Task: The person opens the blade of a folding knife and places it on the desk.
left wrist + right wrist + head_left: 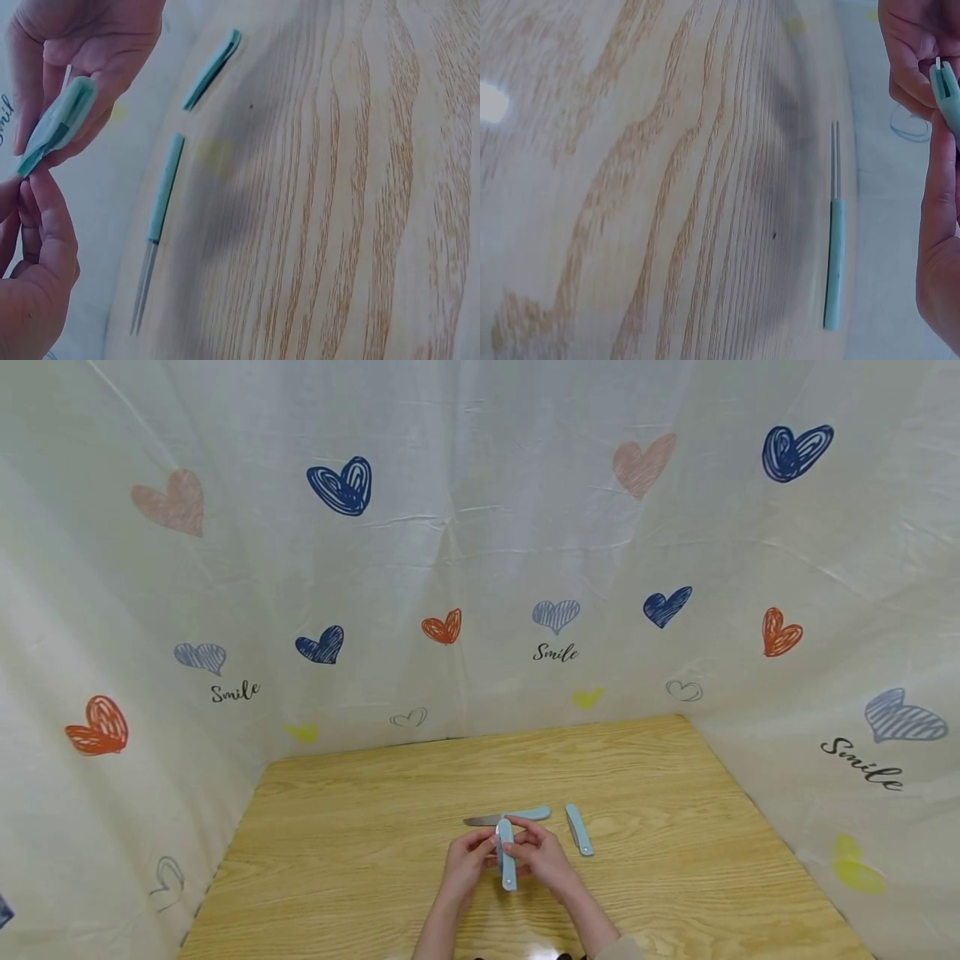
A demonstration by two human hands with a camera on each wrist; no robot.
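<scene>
Both hands hold a light blue folding knife [507,860] upright over the table, its riveted end toward me. A thin bright blade edge shows along its left side in the head view. The left hand [463,862] pinches it from the left, fingertips at that edge. From the right, the right hand [546,860] grips the handle with thumb and fingers. Just beyond the hands, an unfolded knife [534,813] lies with its blade pointing left. A folded knife [578,829] lies right of the right hand. The left wrist view shows the held knife's slotted handle [71,109] between both hands.
The wood-grain table [360,827] extends around the hands on all sides. A pale curtain [480,552] printed with hearts and "Smile" hangs behind the table and along its left and right sides. Light glares off the table's near edge.
</scene>
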